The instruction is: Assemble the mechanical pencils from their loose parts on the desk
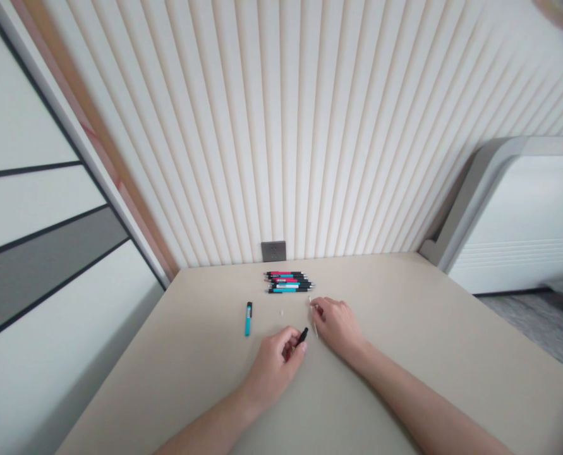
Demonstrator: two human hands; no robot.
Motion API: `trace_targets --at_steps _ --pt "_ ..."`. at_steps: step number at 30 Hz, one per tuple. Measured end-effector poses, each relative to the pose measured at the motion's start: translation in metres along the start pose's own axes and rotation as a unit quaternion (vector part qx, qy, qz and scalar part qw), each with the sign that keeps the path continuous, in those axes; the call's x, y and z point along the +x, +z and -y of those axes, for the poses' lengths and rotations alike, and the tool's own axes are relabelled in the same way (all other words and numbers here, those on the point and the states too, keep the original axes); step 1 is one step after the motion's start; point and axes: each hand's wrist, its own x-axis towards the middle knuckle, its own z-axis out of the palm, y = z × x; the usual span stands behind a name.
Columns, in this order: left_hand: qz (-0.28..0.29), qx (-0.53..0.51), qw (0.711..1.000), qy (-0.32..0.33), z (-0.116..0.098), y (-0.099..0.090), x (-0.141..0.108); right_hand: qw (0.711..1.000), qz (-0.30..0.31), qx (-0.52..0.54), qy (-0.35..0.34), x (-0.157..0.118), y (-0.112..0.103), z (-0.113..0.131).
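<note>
My left hand [278, 357] is closed around a short black pen part [302, 335], whose end sticks out past the fingertips; the rest is hidden in the hand. To its right, my right hand [337, 322] rests low over the table and pinches a thin, pale pen refill [316, 330] that points towards me. A teal pen barrel [248, 321] with a black clip end lies to the left of my left hand. Between that barrel and my right hand sits a tiny white piece [282, 313], too small to name.
Several pens [289, 283] in red, teal, white and black lie side by side towards the back of the beige table [205, 379]. Behind them, a dark socket [273, 251] is set in the ribbed wall. A white cabinet [48, 303] borders the left, a pale headboard [522, 215] the right.
</note>
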Motion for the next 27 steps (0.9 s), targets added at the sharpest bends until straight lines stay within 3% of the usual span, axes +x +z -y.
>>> trace_targets --at_steps 7,14,27 --pt "0.012 0.007 1.000 -0.007 -0.003 -0.001 0.000 0.996 0.006 -0.037 0.076 0.007 -0.014 -0.032" --pt "0.002 -0.002 1.000 -0.005 -0.002 -0.001 0.000 0.997 0.001 -0.063 0.047 0.008 -0.011 -0.036" --pt "-0.017 -0.041 0.999 -0.015 0.003 -0.003 0.003 0.997 0.026 0.034 0.060 0.012 -0.003 -0.049"
